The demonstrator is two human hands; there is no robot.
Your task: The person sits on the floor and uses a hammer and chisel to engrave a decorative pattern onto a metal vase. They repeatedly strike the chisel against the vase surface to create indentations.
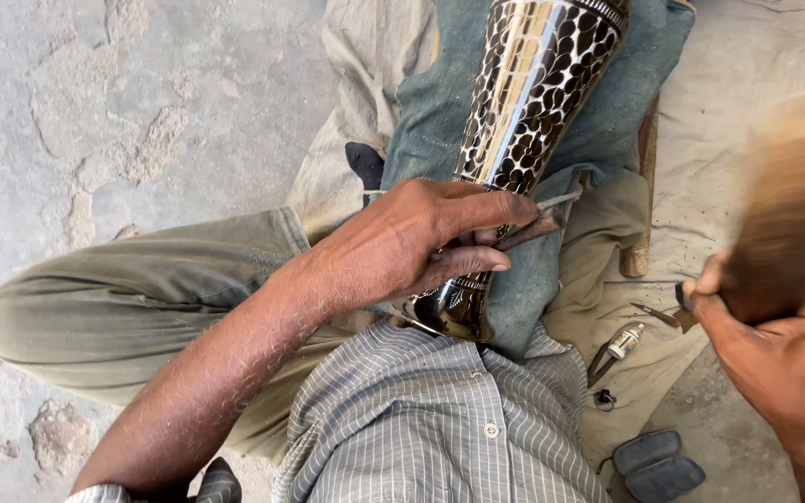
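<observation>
A tall metal vase [533,84] with a black and silver engraved pattern lies along my lap on a green-grey cloth [430,112]. My left hand [412,242] rests on the vase's lower part and pinches a thin metal chisel [538,224] whose tip lies against the vase. At the right edge my right hand [784,354] grips a wooden mallet [794,205], which is raised and blurred.
I sit on a cracked concrete floor [123,112] with a beige cloth [747,84] spread under me. Small metal tools [621,343] lie on the cloth at right, a dark spectacle case [656,464] below them. A wooden block [640,251] edges the cloth.
</observation>
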